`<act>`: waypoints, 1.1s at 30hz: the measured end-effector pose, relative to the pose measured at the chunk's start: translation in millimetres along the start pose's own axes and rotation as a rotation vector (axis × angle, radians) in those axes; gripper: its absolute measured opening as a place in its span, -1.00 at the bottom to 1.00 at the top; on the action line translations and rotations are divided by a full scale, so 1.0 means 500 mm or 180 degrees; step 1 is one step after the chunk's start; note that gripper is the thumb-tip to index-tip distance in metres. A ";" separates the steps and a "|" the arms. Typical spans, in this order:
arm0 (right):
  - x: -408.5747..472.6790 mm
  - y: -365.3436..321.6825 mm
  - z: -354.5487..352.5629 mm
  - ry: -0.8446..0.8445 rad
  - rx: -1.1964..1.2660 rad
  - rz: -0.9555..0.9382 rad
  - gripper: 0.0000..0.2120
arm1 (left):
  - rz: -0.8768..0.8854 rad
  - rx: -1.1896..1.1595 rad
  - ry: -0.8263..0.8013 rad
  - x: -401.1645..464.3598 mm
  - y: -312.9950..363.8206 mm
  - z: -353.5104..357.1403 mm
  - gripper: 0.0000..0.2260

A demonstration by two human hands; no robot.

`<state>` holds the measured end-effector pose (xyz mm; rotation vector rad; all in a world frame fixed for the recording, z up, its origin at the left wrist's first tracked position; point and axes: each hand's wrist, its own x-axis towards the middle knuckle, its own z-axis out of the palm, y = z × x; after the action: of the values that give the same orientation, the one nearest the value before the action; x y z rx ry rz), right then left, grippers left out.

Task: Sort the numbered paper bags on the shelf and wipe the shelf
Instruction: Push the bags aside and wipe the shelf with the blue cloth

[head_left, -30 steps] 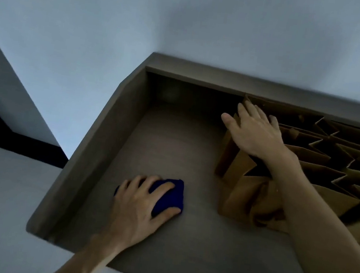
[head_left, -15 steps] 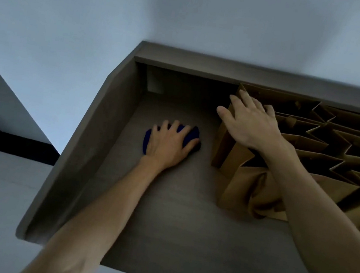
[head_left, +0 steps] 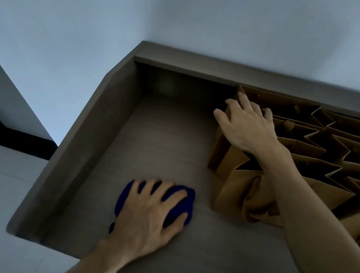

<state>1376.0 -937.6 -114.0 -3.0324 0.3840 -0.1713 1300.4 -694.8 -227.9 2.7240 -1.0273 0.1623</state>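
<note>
A grey-brown wooden shelf (head_left: pixel 158 138) with raised left and back walls fills the middle of the view. My left hand (head_left: pixel 150 215) presses flat on a dark blue cloth (head_left: pixel 183 202) near the shelf's front edge. Several brown paper bags (head_left: pixel 309 153) stand packed together on the right half. My right hand (head_left: pixel 247 127) rests on the tops of the leftmost bags, fingers spread, holding them to the right. No numbers show on the bags from this angle.
The shelf's left wall (head_left: pixel 77 145) and back wall (head_left: pixel 181 84) bound the bare left part. A pale wall (head_left: pixel 191 11) rises behind. A crumpled bag (head_left: pixel 255 196) sits at the front of the row.
My left hand pushed the blue cloth from the front toward the back of the shelf, then pulled it back to the front. My right hand stayed on the bags.
</note>
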 end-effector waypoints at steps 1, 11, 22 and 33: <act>0.000 0.000 0.000 -0.0005 -0.0008 0.0005 -0.42 | 0.0009 0.0000 -0.0012 -0.017 0.007 0.003 -0.59; -0.001 -0.002 -0.003 -0.0010 0.0028 0.0031 -0.44 | -0.0317 0.0074 -0.0312 0.247 -0.037 0.022 -0.53; 0.000 -0.001 -0.002 -0.0032 0.0038 0.0025 -0.45 | -0.0008 -0.0066 -0.0072 0.048 -0.014 0.004 -0.57; 0.001 0.000 -0.007 -0.0107 0.0019 -0.0027 -0.45 | -0.1060 0.0301 0.0057 0.106 -0.196 -0.010 -0.54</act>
<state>1376.1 -938.1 -110.3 -3.0272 0.3676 -0.1216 1405.0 -656.0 -230.0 2.9233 -0.5609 0.1812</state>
